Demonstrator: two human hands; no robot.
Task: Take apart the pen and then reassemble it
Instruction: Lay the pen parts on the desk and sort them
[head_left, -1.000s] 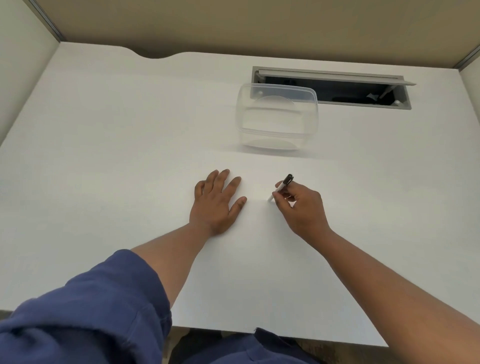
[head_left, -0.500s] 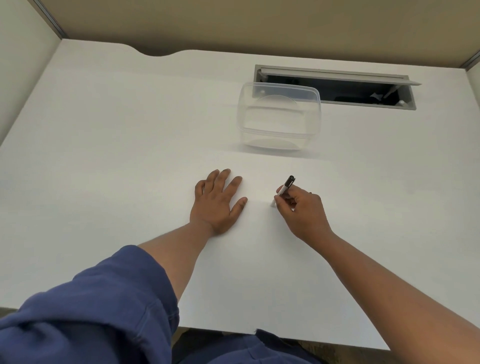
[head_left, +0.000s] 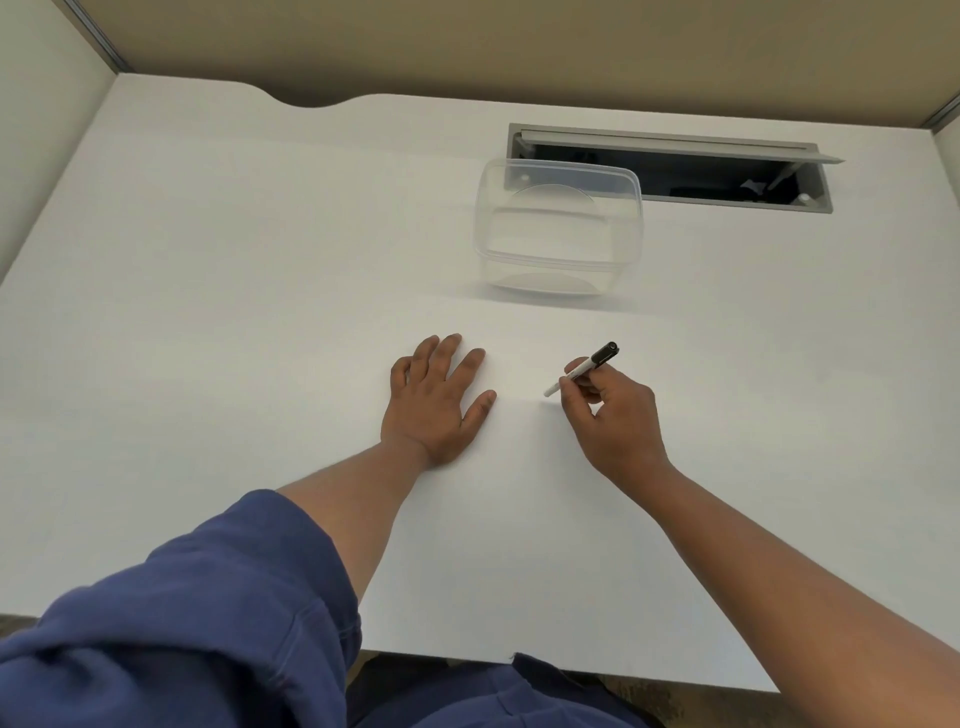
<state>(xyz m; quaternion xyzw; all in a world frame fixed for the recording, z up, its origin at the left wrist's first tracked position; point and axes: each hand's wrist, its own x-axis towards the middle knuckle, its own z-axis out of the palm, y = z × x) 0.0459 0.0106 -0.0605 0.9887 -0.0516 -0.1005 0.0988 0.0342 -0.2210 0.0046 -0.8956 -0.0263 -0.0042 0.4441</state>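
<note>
A white pen (head_left: 582, 369) with a black end is pinched between the fingers of my right hand (head_left: 610, 421), a little right of the table's middle. The pen slants, black end up and to the right, pale tip down and to the left, close to the white table (head_left: 208, 312). The pen looks whole. My left hand (head_left: 434, 397) lies flat on the table just left of it, palm down, fingers spread, holding nothing.
A clear plastic container (head_left: 558, 228) stands behind the hands, with nothing visible inside. Behind it a grey cable hatch (head_left: 670, 166) is open in the tabletop. Partition walls close the far side and both sides.
The right hand has lifted the pen slightly, so more of the barrel and the pale tip show. The left hand stays flat in place.
</note>
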